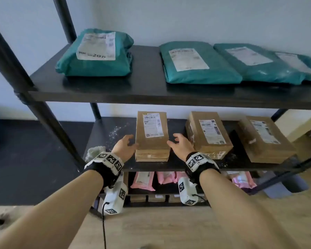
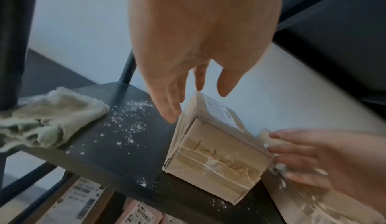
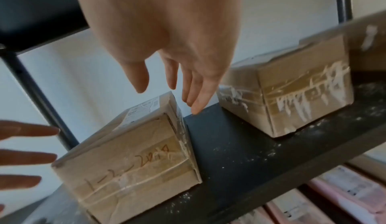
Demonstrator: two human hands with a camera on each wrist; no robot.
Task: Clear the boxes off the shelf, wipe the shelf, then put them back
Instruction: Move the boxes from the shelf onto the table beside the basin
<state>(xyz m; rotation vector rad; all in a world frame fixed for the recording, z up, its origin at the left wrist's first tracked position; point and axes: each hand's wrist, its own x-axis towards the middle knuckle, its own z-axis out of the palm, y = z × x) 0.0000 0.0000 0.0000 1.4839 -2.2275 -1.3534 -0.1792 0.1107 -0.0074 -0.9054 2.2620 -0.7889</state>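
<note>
Three brown cardboard boxes lie on the dark middle shelf (image 1: 104, 133): a left box (image 1: 152, 135) (image 2: 213, 150) (image 3: 133, 158), a middle box (image 1: 207, 133) (image 3: 292, 95) and a right box (image 1: 264, 139). My left hand (image 1: 126, 144) (image 2: 188, 72) hovers by the left box's left side, fingers straight, its thumb by the box's edge. On the other side of that box my right hand (image 1: 180, 144) (image 3: 173, 72) is spread, in the gap toward the middle box. Neither hand grips it. A pale green cloth (image 1: 94, 151) (image 2: 50, 120) lies crumpled at the shelf's left end.
White powder (image 2: 129, 122) is scattered on the shelf by the cloth. Teal mailer bags (image 1: 95, 53) fill the shelf above. Pink packets (image 1: 144, 180) and boxes lie on lower shelves. A black upright post (image 1: 43, 112) stands at the left, with wooden floor (image 1: 169, 229) below.
</note>
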